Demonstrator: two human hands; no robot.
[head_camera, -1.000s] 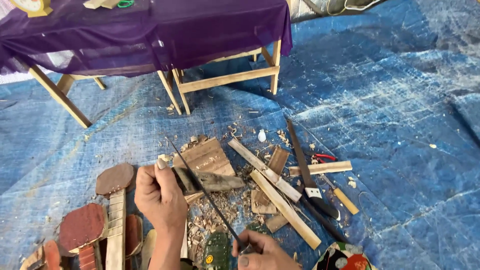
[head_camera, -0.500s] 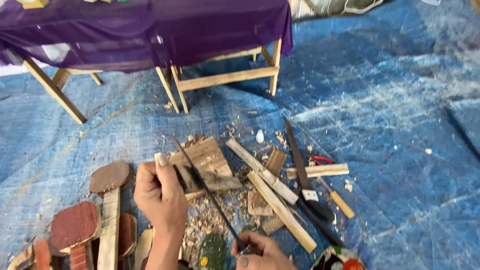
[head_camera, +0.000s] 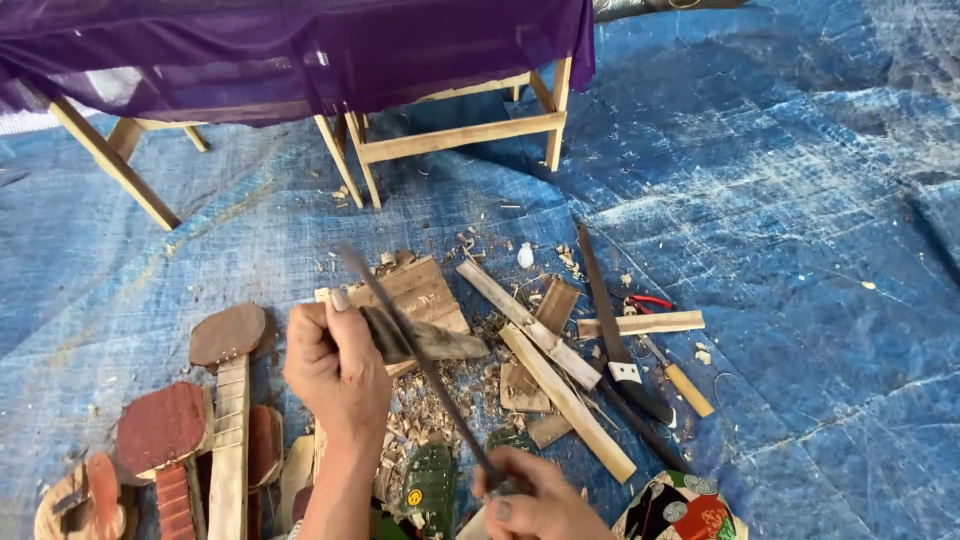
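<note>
Left hand (head_camera: 338, 368) with fingers clamped on a small wood piece (head_camera: 432, 342), held above the shavings (head_camera: 440, 400) at the near edge of the blue tarp (head_camera: 780, 250). Right hand (head_camera: 535, 500) with fingers closed on the handle of a long file (head_camera: 420, 360) laid across the piece. Wooden slats (head_camera: 560, 385) and a saw (head_camera: 612, 330) lie just beside.

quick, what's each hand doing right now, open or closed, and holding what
Left hand: closed around a small dark piece of wood.
Right hand: closed on the handle end of a long thin blade, laid across the wood.
</note>
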